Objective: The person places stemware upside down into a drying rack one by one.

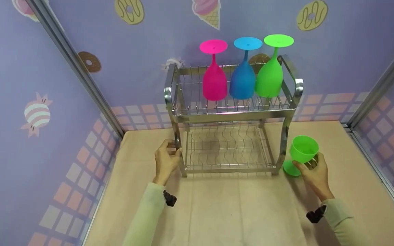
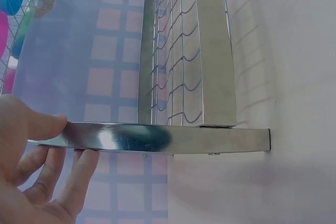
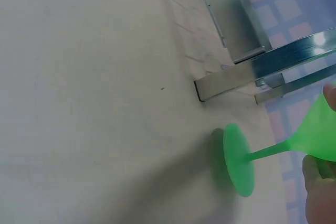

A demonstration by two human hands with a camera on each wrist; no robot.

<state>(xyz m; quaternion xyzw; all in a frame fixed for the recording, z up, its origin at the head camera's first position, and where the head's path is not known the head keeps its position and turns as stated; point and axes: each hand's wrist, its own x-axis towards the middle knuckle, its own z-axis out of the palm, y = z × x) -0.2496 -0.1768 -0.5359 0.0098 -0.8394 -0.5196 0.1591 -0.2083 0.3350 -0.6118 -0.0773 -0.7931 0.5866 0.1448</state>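
Note:
A two-tier metal dish rack stands on the table. My left hand grips its left front upright, with the thumb on one side and the fingers on the other. To the right of the rack, my right hand holds a green wine goblet by its bowl. This goblet is mouth up and slightly tilted; its round foot is close to the table, and I cannot tell whether they touch. On the top tier a pink goblet, a blue goblet and another green goblet stand upside down.
The rack's lower wire tier shows bare wires. A beige cloth covers the table. Patterned walls with metal corner posts enclose the back and both sides.

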